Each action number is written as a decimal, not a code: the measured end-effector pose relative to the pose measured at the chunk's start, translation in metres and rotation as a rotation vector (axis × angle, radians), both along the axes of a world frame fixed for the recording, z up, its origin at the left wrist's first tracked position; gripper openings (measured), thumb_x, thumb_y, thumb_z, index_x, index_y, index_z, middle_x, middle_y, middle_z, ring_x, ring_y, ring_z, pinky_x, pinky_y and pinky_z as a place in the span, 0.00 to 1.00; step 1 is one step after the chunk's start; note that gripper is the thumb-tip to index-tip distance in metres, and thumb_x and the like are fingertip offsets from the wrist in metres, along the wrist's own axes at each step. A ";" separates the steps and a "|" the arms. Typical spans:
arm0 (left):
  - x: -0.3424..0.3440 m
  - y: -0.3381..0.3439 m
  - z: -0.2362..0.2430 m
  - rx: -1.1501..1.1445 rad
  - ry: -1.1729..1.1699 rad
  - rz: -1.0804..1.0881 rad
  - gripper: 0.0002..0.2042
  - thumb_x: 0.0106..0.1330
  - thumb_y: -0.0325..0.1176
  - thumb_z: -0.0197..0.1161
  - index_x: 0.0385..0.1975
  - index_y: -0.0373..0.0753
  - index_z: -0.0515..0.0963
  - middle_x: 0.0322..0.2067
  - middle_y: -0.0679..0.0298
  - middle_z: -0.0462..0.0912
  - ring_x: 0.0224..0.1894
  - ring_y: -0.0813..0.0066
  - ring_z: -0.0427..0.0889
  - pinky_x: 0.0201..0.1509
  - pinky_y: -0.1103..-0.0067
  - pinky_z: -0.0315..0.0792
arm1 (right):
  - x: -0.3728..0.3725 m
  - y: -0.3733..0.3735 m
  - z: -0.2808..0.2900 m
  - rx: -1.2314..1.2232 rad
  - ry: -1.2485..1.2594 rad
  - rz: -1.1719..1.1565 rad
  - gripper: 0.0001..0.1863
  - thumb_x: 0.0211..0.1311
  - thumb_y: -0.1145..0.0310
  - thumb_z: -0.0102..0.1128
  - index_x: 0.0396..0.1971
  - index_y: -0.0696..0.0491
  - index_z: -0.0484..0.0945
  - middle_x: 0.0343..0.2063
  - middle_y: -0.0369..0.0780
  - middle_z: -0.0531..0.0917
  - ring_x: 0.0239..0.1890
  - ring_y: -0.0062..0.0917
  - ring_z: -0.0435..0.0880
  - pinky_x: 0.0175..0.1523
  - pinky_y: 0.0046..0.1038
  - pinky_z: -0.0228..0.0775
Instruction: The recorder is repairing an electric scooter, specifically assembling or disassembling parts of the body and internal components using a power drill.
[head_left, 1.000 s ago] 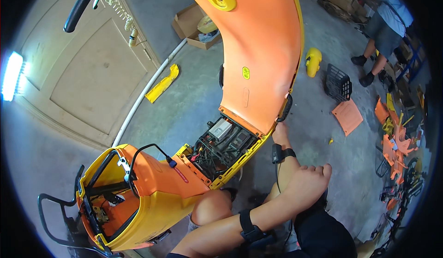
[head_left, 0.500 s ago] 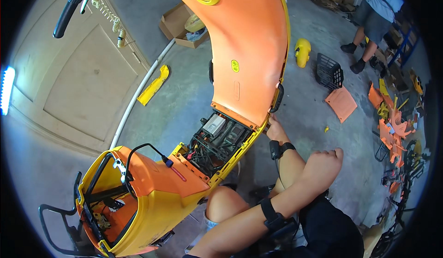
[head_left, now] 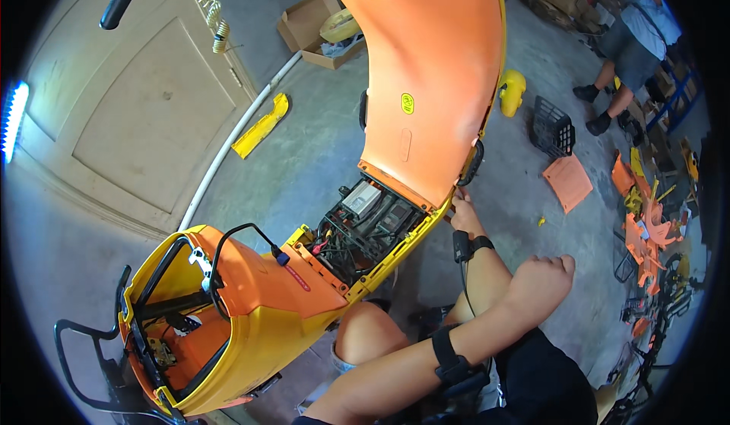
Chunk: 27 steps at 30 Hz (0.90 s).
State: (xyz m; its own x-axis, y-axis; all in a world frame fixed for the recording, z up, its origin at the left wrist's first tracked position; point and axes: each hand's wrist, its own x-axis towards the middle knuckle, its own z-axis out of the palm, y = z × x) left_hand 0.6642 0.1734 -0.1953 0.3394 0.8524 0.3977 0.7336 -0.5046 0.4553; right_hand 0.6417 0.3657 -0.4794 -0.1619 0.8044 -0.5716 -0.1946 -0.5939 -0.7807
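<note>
An orange and yellow scooter body [head_left: 426,68] stretches across the view, its middle compartment [head_left: 370,223] uncovered, with wiring and a silver box inside. My right hand [head_left: 464,214] is at the yellow side edge, just below the orange front panel. Its fingers are bent and partly hidden there; whatever they grip does not show. In front of my right forearm crosses my left one, reaching to the right. My left hand [head_left: 541,284] is closed in a fist, held in the air away from the scooter. Its palm is hidden. Both arms wear black straps.
On the floor lie a yellow trim piece [head_left: 261,126], an open cardboard box [head_left: 308,23], a black basket [head_left: 553,126] and an orange panel [head_left: 568,184]. Several orange parts [head_left: 650,231] are heaped at right. Another person [head_left: 639,41] stands at the far right. A door [head_left: 152,113] is at left.
My view has shifted a little, so the scooter and the floor things sit slightly farther right. Both hands keep nearly the same places and poses.
</note>
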 end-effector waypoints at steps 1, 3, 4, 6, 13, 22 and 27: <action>-0.001 -0.001 0.000 -0.006 -0.003 0.002 0.14 0.49 0.28 0.62 0.36 0.33 0.71 0.25 0.63 0.80 0.28 0.69 0.83 0.31 0.76 0.75 | 0.000 0.000 0.001 -0.005 -0.023 -0.021 0.26 0.71 0.68 0.46 0.66 0.32 0.59 0.60 0.28 0.70 0.61 0.26 0.67 0.57 0.50 0.60; -0.004 -0.003 -0.001 -0.004 0.000 -0.010 0.14 0.49 0.29 0.62 0.35 0.33 0.71 0.25 0.63 0.80 0.28 0.69 0.83 0.31 0.76 0.75 | 0.000 -0.002 0.002 -0.007 -0.041 -0.041 0.25 0.71 0.68 0.46 0.65 0.32 0.59 0.59 0.28 0.70 0.61 0.26 0.67 0.57 0.50 0.60; -0.006 -0.003 -0.002 -0.005 0.012 -0.017 0.14 0.49 0.28 0.62 0.35 0.33 0.70 0.25 0.62 0.80 0.28 0.68 0.83 0.31 0.76 0.75 | -0.001 -0.002 0.003 -0.006 -0.067 -0.051 0.25 0.71 0.68 0.47 0.65 0.33 0.59 0.59 0.29 0.70 0.61 0.27 0.67 0.56 0.50 0.61; -0.008 -0.004 -0.002 0.000 0.037 -0.035 0.14 0.48 0.28 0.62 0.34 0.34 0.70 0.25 0.62 0.80 0.28 0.68 0.83 0.31 0.76 0.75 | -0.002 -0.004 0.004 0.034 0.008 -0.070 0.25 0.71 0.67 0.48 0.65 0.33 0.60 0.59 0.29 0.71 0.60 0.27 0.67 0.56 0.50 0.61; -0.003 -0.001 0.000 -0.074 0.018 -0.016 0.11 0.48 0.26 0.61 0.32 0.34 0.70 0.25 0.59 0.80 0.28 0.64 0.83 0.32 0.73 0.76 | -0.005 -0.009 -0.003 0.082 0.287 -0.039 0.22 0.74 0.54 0.44 0.65 0.34 0.62 0.58 0.27 0.71 0.59 0.24 0.69 0.57 0.43 0.64; 0.024 0.002 0.001 -0.016 -0.070 -0.026 0.12 0.48 0.25 0.61 0.33 0.33 0.71 0.24 0.59 0.80 0.27 0.65 0.83 0.33 0.73 0.76 | 0.002 -0.020 0.012 0.199 0.250 0.097 0.28 0.71 0.44 0.44 0.67 0.36 0.59 0.61 0.29 0.69 0.61 0.24 0.68 0.59 0.40 0.66; 0.022 0.005 0.000 0.058 -0.031 0.024 0.09 0.51 0.28 0.60 0.33 0.35 0.73 0.23 0.62 0.81 0.25 0.71 0.83 0.29 0.78 0.74 | -0.004 -0.024 0.023 0.240 0.074 0.107 0.29 0.72 0.49 0.46 0.70 0.32 0.54 0.63 0.27 0.66 0.62 0.23 0.67 0.59 0.40 0.65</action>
